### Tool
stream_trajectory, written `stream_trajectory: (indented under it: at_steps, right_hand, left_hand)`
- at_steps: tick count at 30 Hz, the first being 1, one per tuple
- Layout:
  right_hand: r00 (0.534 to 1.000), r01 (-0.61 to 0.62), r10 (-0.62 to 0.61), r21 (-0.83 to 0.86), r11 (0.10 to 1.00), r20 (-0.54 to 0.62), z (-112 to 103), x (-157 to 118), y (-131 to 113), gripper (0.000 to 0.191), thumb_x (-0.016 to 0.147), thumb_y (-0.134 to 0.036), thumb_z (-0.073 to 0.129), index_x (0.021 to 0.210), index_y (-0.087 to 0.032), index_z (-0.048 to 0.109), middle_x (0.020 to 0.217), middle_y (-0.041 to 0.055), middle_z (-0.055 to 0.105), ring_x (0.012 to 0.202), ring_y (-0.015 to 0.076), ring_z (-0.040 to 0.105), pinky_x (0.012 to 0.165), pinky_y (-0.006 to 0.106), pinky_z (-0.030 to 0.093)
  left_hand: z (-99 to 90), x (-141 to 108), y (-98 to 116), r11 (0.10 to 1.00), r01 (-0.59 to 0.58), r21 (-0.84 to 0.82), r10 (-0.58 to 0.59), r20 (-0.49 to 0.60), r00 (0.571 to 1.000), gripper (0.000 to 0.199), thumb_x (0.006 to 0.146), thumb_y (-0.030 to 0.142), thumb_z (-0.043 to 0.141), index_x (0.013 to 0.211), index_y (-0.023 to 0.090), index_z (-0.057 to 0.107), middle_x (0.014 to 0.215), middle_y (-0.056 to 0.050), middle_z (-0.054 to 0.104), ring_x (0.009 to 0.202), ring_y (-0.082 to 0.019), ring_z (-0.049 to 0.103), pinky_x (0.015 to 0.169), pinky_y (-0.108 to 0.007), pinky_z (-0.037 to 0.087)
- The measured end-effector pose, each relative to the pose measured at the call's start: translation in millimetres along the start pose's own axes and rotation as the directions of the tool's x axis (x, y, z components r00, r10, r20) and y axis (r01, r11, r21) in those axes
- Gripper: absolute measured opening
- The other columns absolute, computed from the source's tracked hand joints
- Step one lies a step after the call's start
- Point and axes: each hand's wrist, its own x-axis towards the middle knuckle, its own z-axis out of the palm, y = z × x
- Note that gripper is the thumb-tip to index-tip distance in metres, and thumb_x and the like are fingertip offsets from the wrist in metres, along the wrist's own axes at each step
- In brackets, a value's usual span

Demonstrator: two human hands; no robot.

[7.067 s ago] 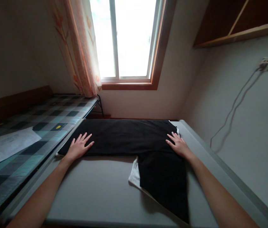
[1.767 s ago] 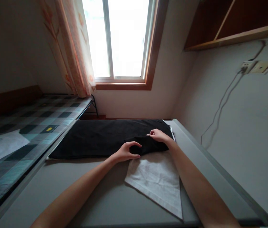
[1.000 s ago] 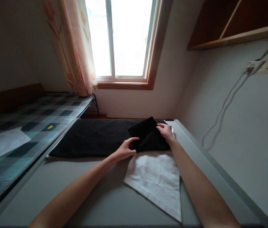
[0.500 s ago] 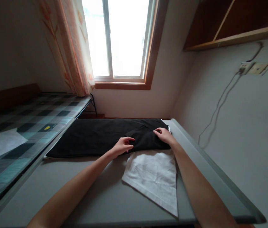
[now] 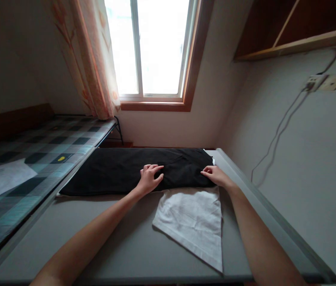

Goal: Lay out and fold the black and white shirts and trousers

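A folded black cloth garment (image 5: 111, 171) lies lengthwise across the far part of the grey table. From under its right half a white cloth piece (image 5: 191, 222), shaped like a sleeve, spreads toward me with light creases. My left hand (image 5: 150, 178) is over the middle of the black cloth, fingers spread and thumb apart, holding nothing. Near the garment's right end, my right hand (image 5: 217, 176) rests its loosely bent fingertips on the black fabric. No fold of cloth shows between those fingers.
The grey tabletop (image 5: 111, 234) runs along the right wall. At left is a bed with a checked mattress (image 5: 81, 141) and a paper sheet (image 5: 3, 178). Ahead are a window and curtain (image 5: 93, 59). A shelf (image 5: 299, 39) and a socket with a hanging cord (image 5: 315, 82) are at right.
My left hand has moved left and slightly away from me along the black cloth. My right hand has shifted right and a little nearer. The garment looks unmoved.
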Motion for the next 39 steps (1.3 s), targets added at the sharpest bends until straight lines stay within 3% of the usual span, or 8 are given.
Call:
stream_trajectory:
  at_steps: [6,11,16,22,29,32,35,39]
  right_hand:
    - [0.999,-0.019,0.017,-0.058,0.998,-0.033,3.1,-1.9,-4.6,0.015,0.075,-0.031,0.06,0.07,-0.018,0.065,0.067,0.0043,0.067,0.063,0.0166,0.059,0.057,0.026,0.042]
    - [0.999,-0.023,0.02,-0.093,0.995,-0.033,4.3,-3.6,-6.8,0.015,0.077,-0.031,0.06,0.072,-0.018,0.066,0.068,0.0041,0.067,0.064,0.017,0.06,0.057,0.026,0.042]
    - [0.995,-0.02,0.005,-0.151,0.988,-0.102,7.0,-4.7,-10.5,0.015,0.078,-0.031,0.061,0.074,-0.019,0.068,0.075,0.0053,0.071,0.069,0.0185,0.063,0.064,0.027,0.044]
    - [0.979,-0.116,0.063,-0.271,0.956,-0.196,15.9,-8.1,-21.9,0.014,0.084,-0.031,0.06,0.083,-0.022,0.071,0.086,0.0057,0.073,0.077,0.0191,0.065,0.066,0.027,0.043]
    - [0.981,-0.17,0.125,-0.336,0.926,-0.149,11.0,-10.5,-26.5,0.017,0.086,-0.034,0.06,0.087,-0.021,0.07,0.089,0.0068,0.073,0.081,0.0202,0.066,0.067,0.027,0.041]
    - [0.982,-0.175,0.138,-0.358,0.917,-0.127,6.9,-10.4,-25.5,0.026,0.09,-0.041,0.055,0.086,-0.02,0.069,0.089,0.0081,0.073,0.082,0.0209,0.066,0.067,0.026,0.04]
    - [0.979,-0.204,0.179,-0.397,0.895,-0.1,4.5,-10.1,-25.1,0.039,0.094,-0.049,0.045,0.081,-0.02,0.068,0.085,0.0095,0.073,0.078,0.0208,0.066,0.066,0.027,0.039]
    - [0.971,-0.237,0.22,-0.448,0.862,-0.09,1.9,-12.1,-29.0,0.045,0.094,-0.052,0.042,0.077,-0.02,0.068,0.083,0.01,0.072,0.077,0.0211,0.065,0.062,0.027,0.037]
  left_hand:
    - [3.8,1.4,-6.7,0.995,0.026,0.096,-0.034,0.079,0.996,0.042,0.09,0.026,0.047,0.131,0.03,0.057,0.124,-0.004,0.066,0.118,-0.026,0.047,0.099,-0.044,0.03]
    - [8.7,-6.3,-3.1,0.984,-0.01,0.179,0.005,0.032,0.999,0.041,0.096,0.043,0.039,0.128,0.029,0.061,0.127,-0.005,0.065,0.121,-0.028,0.045,0.102,-0.046,0.027]
    - [10.2,-12.9,0.2,0.964,-0.005,0.266,0.009,-0.013,1.0,0.045,0.095,0.046,0.043,0.132,0.026,0.057,0.132,-0.008,0.061,0.123,-0.03,0.043,0.103,-0.048,0.026]
    - [8.0,-17.1,3.8,0.933,0.036,0.357,-0.012,-0.07,0.998,0.043,0.091,0.043,0.049,0.128,0.024,0.06,0.128,-0.007,0.064,0.121,-0.03,0.046,0.101,-0.047,0.03]
    - [6.9,-19.1,6.4,0.907,0.027,0.42,0.009,-0.083,0.997,0.045,0.09,0.045,0.051,0.127,0.023,0.061,0.138,-0.008,0.055,0.125,-0.03,0.044,0.102,-0.047,0.034]
    - [6.6,-21.2,6.8,0.896,-0.125,0.426,0.147,-0.019,0.989,0.043,0.095,0.042,0.04,0.132,0.026,0.058,0.151,-0.006,0.04,0.137,-0.028,0.034,0.107,-0.047,0.03]
    - [7.9,-24.4,6.0,0.837,-0.387,0.387,0.343,0.18,0.922,0.045,0.099,0.034,0.033,0.141,0.031,0.047,0.153,-0.003,0.039,0.141,-0.023,0.031,0.112,-0.045,0.024]
    - [10.8,-25.9,3.3,0.814,-0.455,0.362,0.356,0.308,0.882,0.048,0.099,0.039,0.032,0.145,0.031,0.04,0.152,-0.003,0.041,0.141,-0.023,0.033,0.112,-0.045,0.025]
